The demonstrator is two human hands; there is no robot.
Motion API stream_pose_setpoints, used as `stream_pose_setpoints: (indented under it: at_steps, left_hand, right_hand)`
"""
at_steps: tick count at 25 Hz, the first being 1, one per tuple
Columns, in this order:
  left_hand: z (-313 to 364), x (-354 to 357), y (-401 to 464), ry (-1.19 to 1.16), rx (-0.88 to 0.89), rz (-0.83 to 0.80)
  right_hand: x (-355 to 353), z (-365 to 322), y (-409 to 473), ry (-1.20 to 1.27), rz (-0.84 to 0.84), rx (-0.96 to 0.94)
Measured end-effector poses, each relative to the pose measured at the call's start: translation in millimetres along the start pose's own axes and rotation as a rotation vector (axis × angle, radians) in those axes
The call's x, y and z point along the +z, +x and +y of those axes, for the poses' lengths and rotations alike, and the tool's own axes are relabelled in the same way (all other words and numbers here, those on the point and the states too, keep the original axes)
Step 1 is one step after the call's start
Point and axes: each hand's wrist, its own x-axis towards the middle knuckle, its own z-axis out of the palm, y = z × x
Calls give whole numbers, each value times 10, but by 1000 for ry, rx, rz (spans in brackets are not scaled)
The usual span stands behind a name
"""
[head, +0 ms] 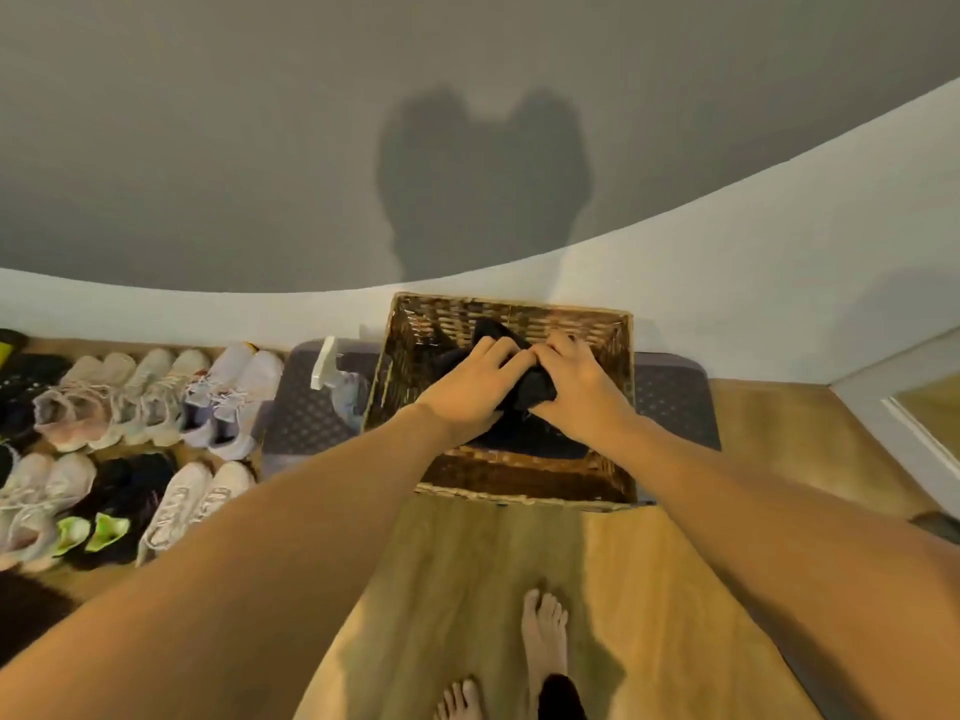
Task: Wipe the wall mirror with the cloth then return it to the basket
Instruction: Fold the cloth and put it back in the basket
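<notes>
Head view: your wicker basket (613,324) is sitting on a dark mat (306,407) at frame centre, shoes (156,397) lining the left. Your left hand (470,392) and right hand (582,394) are both gripping the dark cloth (535,381) inside the basket.

Both forearms were bare, no sleeves, watch or rings showing; the feet (543,628) were bare, a dark trouser hem (560,696) above one
</notes>
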Motion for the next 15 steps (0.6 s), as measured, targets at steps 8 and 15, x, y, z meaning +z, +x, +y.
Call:
stream_pose_setpoints:
  at_steps: [8, 15]
  left_hand:
    - [-1092, 2062, 696, -291, -456, -224]
    - [-1331, 2543, 704, -701, -1049, -164]
  right_hand:
    - [1944, 1223, 1084, 183, -318, 203]
    - [2390, 1530, 913, 604, -68, 571]
